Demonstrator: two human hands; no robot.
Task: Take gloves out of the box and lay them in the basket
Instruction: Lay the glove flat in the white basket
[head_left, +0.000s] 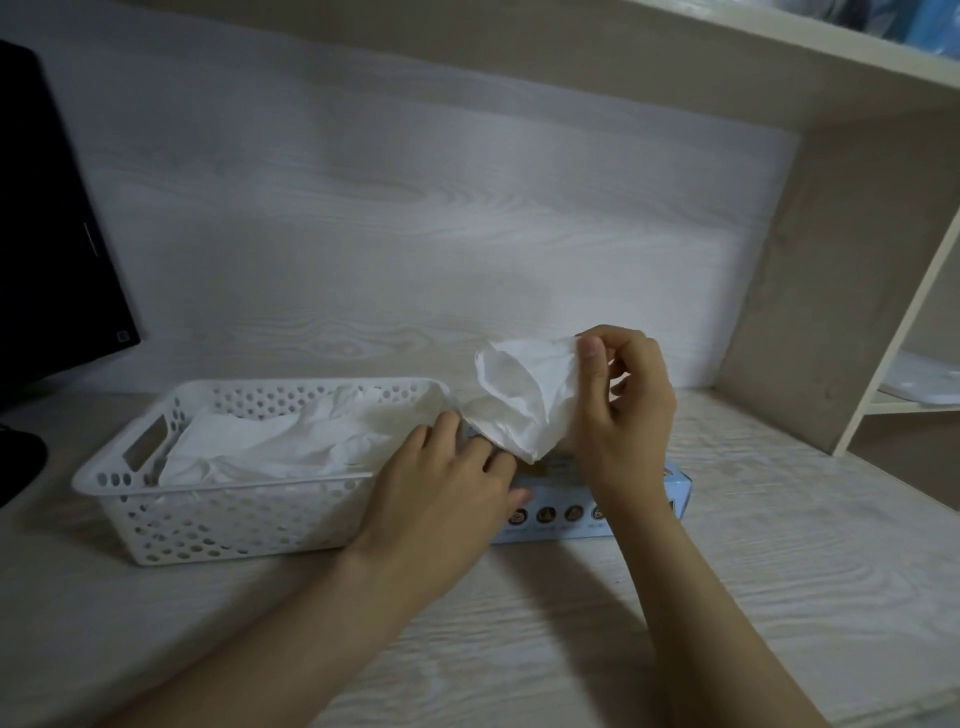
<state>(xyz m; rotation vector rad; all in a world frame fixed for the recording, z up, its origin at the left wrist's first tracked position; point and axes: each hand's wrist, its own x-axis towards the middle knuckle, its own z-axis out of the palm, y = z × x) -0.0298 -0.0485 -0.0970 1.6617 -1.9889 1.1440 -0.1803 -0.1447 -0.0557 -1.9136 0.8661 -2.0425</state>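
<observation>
A person's right hand (618, 395) pinches a thin white glove (519, 395) between thumb and fingers, holding it up just above a light blue box (644, 509) on a pale wood-grain desk (779, 561). The left hand (441, 478) rests on the box's left end, fingertips meeting the glove's lower end; whether they grip it cannot be told. Touching the box's left side stands a white perforated basket (234, 514) holding a crumpled pile of white gloves (270, 441).
</observation>
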